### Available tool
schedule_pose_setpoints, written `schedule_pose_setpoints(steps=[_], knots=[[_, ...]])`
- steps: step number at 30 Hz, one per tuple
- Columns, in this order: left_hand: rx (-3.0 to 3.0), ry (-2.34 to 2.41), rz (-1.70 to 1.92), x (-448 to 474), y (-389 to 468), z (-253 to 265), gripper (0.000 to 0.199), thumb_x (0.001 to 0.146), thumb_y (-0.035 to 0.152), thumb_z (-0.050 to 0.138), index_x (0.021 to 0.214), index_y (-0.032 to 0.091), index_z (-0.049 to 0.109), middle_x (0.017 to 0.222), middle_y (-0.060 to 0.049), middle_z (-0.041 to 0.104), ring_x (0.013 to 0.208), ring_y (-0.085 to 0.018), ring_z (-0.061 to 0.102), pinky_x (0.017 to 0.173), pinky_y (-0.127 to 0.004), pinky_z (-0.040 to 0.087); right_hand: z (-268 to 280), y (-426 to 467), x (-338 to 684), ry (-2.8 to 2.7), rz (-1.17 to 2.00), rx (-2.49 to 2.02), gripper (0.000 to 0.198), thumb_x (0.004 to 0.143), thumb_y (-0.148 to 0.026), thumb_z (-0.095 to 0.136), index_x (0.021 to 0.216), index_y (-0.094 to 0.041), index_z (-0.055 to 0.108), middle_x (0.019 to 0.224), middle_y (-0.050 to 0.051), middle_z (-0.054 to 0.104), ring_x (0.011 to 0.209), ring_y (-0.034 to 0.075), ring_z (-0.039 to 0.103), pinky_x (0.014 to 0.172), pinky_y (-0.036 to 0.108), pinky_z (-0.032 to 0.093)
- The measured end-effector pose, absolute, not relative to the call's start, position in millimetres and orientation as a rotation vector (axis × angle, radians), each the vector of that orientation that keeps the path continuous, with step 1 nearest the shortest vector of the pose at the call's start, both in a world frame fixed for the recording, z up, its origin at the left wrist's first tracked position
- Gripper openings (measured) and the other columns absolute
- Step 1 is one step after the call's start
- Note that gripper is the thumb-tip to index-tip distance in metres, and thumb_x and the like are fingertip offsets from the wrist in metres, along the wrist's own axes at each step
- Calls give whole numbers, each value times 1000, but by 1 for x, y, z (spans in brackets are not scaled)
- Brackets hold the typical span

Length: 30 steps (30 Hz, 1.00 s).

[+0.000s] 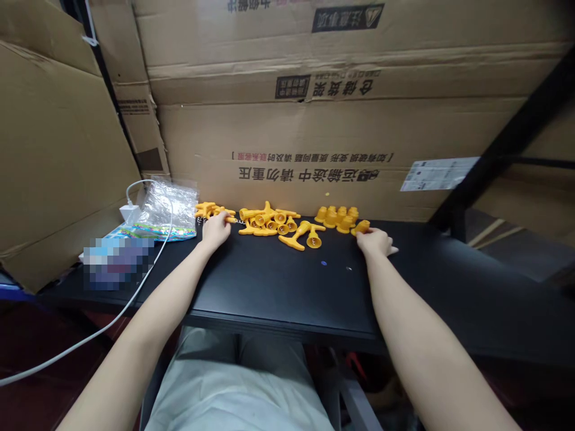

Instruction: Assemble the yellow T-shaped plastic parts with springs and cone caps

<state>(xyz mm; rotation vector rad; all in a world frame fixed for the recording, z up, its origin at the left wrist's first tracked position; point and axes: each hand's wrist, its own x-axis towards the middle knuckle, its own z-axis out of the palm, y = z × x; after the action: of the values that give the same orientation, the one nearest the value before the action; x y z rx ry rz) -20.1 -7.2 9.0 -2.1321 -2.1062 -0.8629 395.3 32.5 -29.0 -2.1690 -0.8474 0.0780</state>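
My left hand is closed around a yellow corkscrew, whose metal spiral sticks out to the right. Behind that hand lies a small heap of yellow T-shaped corkscrew handles with bare spirals. With its fingertips, my right hand grips a yellow bell-shaped cap, tilted at the right end of a group of similar caps. Between my hands is a pile of yellow corkscrews with caps on them. Closer to me lie a couple more capped corkscrews.
A cardboard sheet walls off the back of the black table. On the left are a clear plastic bag, a white charger and its cable. A small blue piece lies in front. A dark metal post rises at the right.
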Motion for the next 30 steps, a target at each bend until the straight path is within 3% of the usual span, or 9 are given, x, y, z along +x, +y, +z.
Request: schedule_pose_setpoints(steps=[4, 11, 14, 18, 24, 30], knots=[[-2152, -2075, -913, -20, -6, 7, 29, 86, 19, 47, 112, 23, 61, 99, -5, 71, 96, -21, 66, 81, -29, 49, -29, 37, 392, -974, 95, -2186, 31, 75, -20, 58, 104, -20, 67, 110, 11, 67, 111, 30, 54, 98, 49, 32], [-2177, -1866, -1169, -22, 0, 0, 36, 92, 27, 44, 127, 20, 49, 125, -11, 61, 112, -23, 60, 93, -35, 47, -28, 34, 388, -1163, 82, -2302, 33, 75, -22, 56, 104, -17, 70, 117, 16, 64, 118, 34, 51, 99, 53, 33], [-2160, -1736, -1221, -25, 3, 0, 41, 93, 28, 43, 132, 16, 45, 127, -15, 58, 119, -24, 55, 99, -38, 44, -25, 32, 383, -1211, 63, -2360, 34, 76, -21, 56, 107, -14, 69, 123, 20, 60, 121, 36, 47, 100, 58, 31], [-2045, -1766, -1159, -33, 4, 7, 46, 95, 30, 39, 138, 14, 41, 128, -18, 56, 121, -27, 52, 102, -45, 40, -14, 22, 371, -1211, -42, -2383, 33, 79, -18, 52, 108, -10, 65, 125, 22, 57, 120, 35, 46, 101, 58, 28], [-1867, -1817, -1076, -47, 15, 23, 49, 95, 27, 34, 143, 17, 39, 133, -19, 53, 124, -30, 48, 110, -59, 25, 10, 7, 344, -1261, -352, -2122, 31, 83, -18, 44, 110, -9, 56, 116, 20, 58, 109, 30, 50, 94, 49, 34], [-2069, -1699, -683, -50, 43, 24, 47, 95, 26, 34, 141, 19, 41, 133, -18, 54, 127, -29, 46, 112, -65, 10, 7, 11, 340, -1324, -389, -1984, 28, 82, -21, 43, 106, -11, 54, 110, 19, 57, 104, 31, 50, 88, 48, 35]])
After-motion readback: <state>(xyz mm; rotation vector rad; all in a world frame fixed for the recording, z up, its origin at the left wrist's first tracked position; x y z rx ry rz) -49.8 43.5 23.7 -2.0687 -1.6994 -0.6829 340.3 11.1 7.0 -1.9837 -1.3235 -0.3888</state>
